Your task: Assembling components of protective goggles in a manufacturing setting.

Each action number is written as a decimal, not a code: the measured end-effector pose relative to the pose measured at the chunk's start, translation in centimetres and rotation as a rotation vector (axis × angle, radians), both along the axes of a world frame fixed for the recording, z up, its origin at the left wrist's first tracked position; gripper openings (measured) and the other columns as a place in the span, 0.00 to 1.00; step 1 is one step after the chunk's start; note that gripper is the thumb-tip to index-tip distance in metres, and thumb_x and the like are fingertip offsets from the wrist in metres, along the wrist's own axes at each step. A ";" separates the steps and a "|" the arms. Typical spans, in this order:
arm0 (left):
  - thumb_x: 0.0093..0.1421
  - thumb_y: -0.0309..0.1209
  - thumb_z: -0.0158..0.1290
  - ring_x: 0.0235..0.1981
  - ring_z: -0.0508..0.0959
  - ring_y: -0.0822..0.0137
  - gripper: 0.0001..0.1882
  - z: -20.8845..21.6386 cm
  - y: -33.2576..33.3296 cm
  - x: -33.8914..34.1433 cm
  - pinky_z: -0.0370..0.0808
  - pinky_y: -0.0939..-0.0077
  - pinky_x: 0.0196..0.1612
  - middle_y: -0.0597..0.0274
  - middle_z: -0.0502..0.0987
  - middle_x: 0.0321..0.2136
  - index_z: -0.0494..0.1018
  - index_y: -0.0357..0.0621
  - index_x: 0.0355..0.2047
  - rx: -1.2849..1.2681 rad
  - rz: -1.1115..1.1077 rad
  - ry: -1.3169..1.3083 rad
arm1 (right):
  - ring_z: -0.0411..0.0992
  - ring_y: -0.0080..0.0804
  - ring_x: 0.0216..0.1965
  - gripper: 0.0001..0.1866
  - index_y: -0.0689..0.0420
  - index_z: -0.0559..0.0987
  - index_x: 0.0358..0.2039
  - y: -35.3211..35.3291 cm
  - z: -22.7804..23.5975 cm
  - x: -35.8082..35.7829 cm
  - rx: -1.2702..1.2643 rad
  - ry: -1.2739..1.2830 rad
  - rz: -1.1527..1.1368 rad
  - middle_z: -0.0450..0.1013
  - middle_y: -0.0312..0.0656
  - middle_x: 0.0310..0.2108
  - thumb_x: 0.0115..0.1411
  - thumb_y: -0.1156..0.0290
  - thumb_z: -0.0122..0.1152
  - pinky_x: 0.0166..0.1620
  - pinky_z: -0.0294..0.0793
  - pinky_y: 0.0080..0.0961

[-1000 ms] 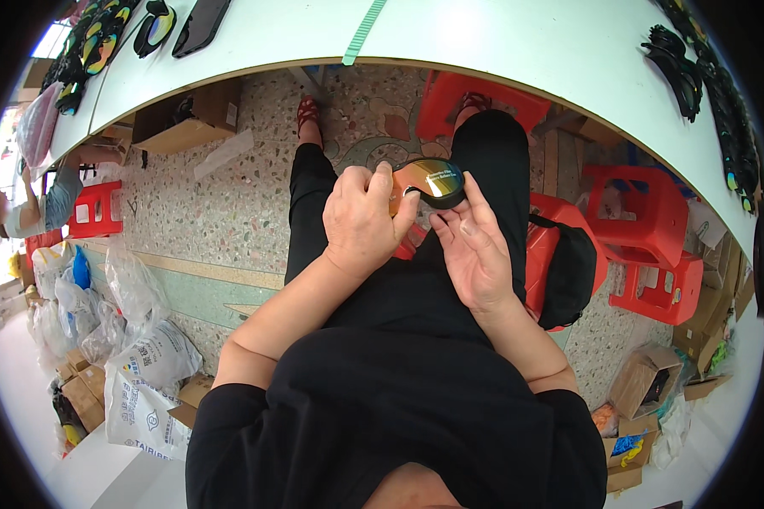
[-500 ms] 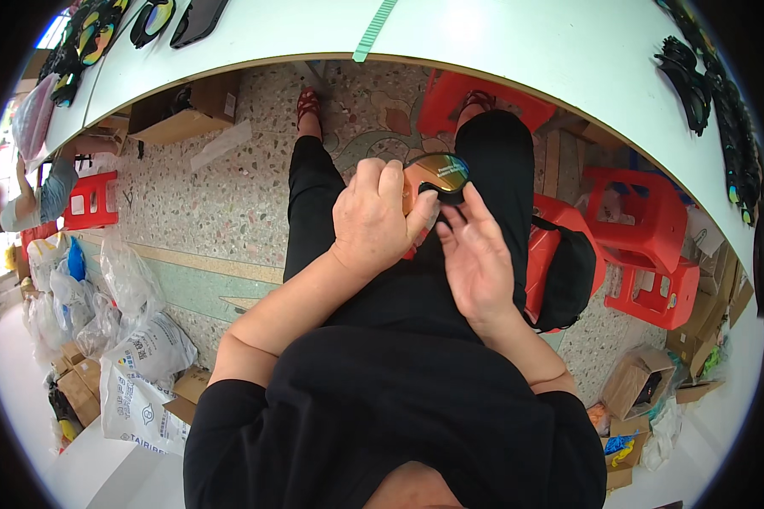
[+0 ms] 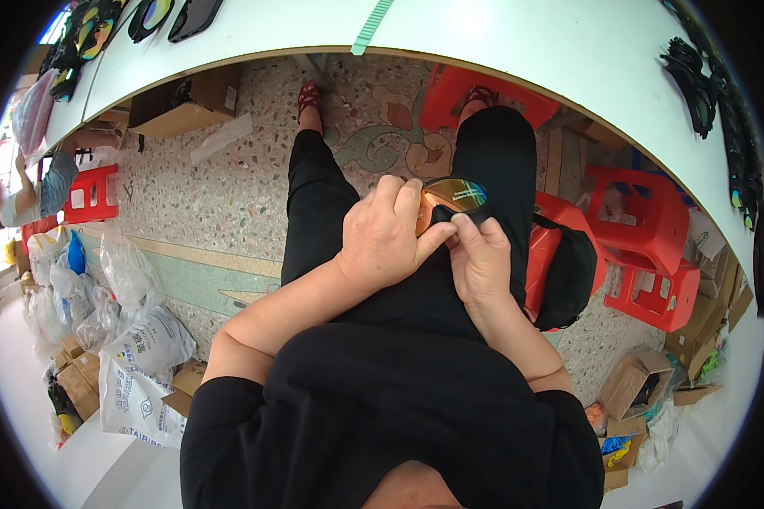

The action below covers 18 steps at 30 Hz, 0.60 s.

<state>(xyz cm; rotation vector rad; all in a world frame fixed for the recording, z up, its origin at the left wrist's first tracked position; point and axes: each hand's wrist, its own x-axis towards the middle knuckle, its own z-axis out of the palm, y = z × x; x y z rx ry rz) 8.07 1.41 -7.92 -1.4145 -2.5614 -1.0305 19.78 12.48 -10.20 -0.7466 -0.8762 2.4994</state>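
A pair of goggles (image 3: 458, 197) with an orange-gold mirrored lens and a dark rim is held above my lap, in front of my right thigh. My left hand (image 3: 378, 233) is closed around their left end, its thumb along the lower edge. Thumb and fingers of my right hand (image 3: 481, 263) pinch the black lower edge near the nose notch. Fingers cover much of the left half, and whatever lies behind the lens is hidden.
Across the front runs a white table (image 3: 501, 38) with a green strip (image 3: 371, 27), a black phone (image 3: 193, 19) and more goggles (image 3: 692, 85). Red stools (image 3: 637, 216) and a black bag (image 3: 569, 280) stand at right. Plastic bags (image 3: 144, 348) and a seated person (image 3: 34, 199) are at left.
The goggles and both hands have shifted slightly right and toward me. My right hand's fingers, spread before, have closed into a pinch on the lower edge.
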 end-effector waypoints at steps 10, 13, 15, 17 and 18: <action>0.50 0.56 0.62 0.28 0.77 0.59 0.37 -0.3 0.2 0.6 0.75 0.70 0.28 0.55 0.70 0.32 0.71 0.34 0.46 0.056 -0.014 0.052 | 0.76 0.25 0.43 0.13 0.64 0.77 0.44 -0.5 0.8 -0.7 0.155 -0.057 -0.053 0.77 0.41 0.43 0.58 0.84 0.63 0.49 0.76 0.22; 0.50 0.55 0.62 0.28 0.77 0.59 0.37 -0.1 0.2 0.7 0.75 0.70 0.28 0.55 0.70 0.33 0.70 0.34 0.46 0.057 -0.015 0.044 | 0.76 0.25 0.43 0.13 0.64 0.77 0.44 -0.6 0.9 -0.7 0.167 -0.052 -0.059 0.77 0.41 0.42 0.58 0.84 0.64 0.49 0.76 0.22; 0.51 0.55 0.62 0.29 0.77 0.59 0.36 -0.2 0.1 0.7 0.76 0.70 0.28 0.55 0.70 0.33 0.70 0.34 0.46 0.066 -0.009 0.048 | 0.76 0.25 0.43 0.12 0.64 0.77 0.44 -0.6 0.8 -0.7 0.187 -0.050 -0.059 0.77 0.41 0.42 0.58 0.83 0.64 0.49 0.76 0.22; 0.51 0.54 0.62 0.29 0.77 0.59 0.36 -0.3 0.0 0.7 0.76 0.70 0.29 0.55 0.70 0.33 0.71 0.34 0.46 0.076 -0.003 0.052 | 0.76 0.25 0.43 0.12 0.64 0.77 0.44 -0.8 0.7 -0.8 0.213 -0.045 -0.067 0.77 0.41 0.43 0.59 0.83 0.64 0.49 0.76 0.22; 0.51 0.54 0.62 0.29 0.77 0.59 0.36 -0.4 0.0 0.7 0.76 0.70 0.29 0.55 0.70 0.34 0.70 0.34 0.46 0.072 -0.003 0.055 | 0.76 0.25 0.43 0.13 0.64 0.77 0.44 -0.9 0.7 -0.9 0.237 -0.041 -0.077 0.77 0.41 0.43 0.59 0.83 0.64 0.49 0.76 0.22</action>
